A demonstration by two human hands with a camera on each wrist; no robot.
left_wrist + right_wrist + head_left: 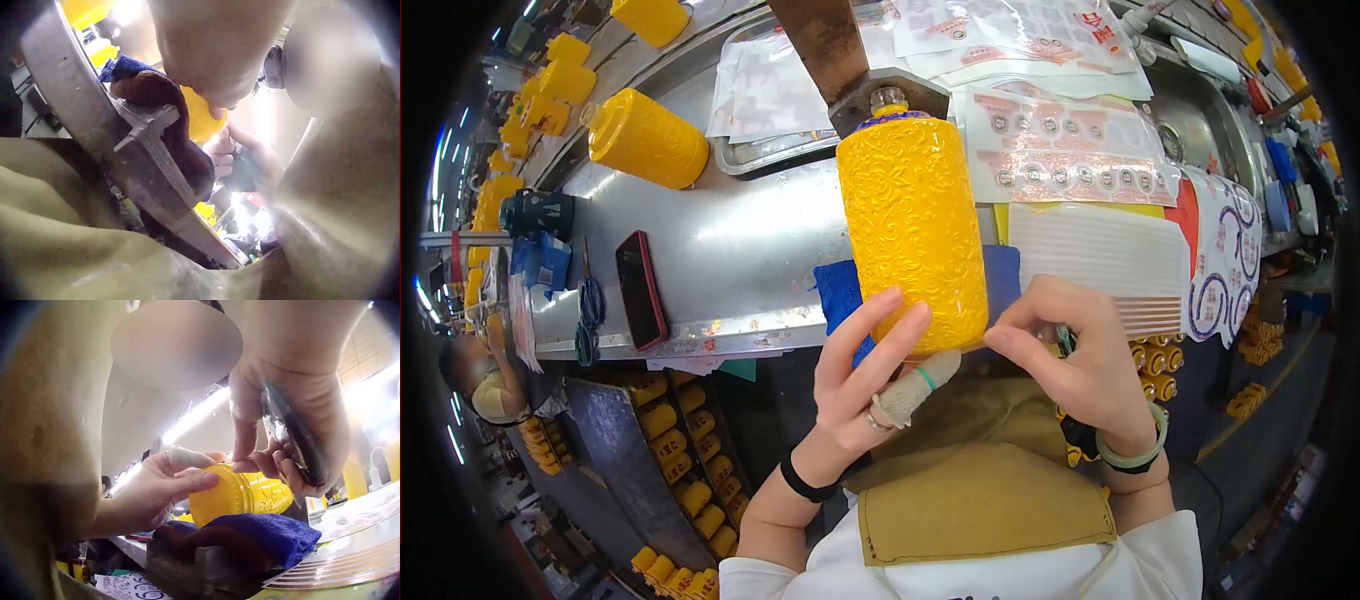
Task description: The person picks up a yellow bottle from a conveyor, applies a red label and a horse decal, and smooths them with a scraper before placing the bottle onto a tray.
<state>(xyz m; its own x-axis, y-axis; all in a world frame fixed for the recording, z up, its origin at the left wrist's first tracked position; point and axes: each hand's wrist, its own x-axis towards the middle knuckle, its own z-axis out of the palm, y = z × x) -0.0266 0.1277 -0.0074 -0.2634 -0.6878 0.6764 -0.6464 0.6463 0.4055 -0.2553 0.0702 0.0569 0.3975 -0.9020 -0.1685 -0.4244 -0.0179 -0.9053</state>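
A yellow embossed bottle [915, 230] lies with its neck against a metal block [890, 100] and its body over a blue cloth pad [269, 534]. My left hand [865, 375] holds its base end; two bare fingers lie on the side, and one digit wears a pale cloth cover with a green band. At the base rim, the thumb and forefinger of my right hand [1080, 350] are pinched together. Tucked in that palm is a dark glossy tool [294, 434] with a thin metal tip; I cannot tell its kind.
Sticker sheets [1065, 140] and a striped sheet [1090, 255] lie right of the bottle. A phone [642, 290], scissors [588, 310] and another yellow bottle [648, 138] are on the metal table to the left. Racks of yellow bottles [690, 450] stand below the table edge.
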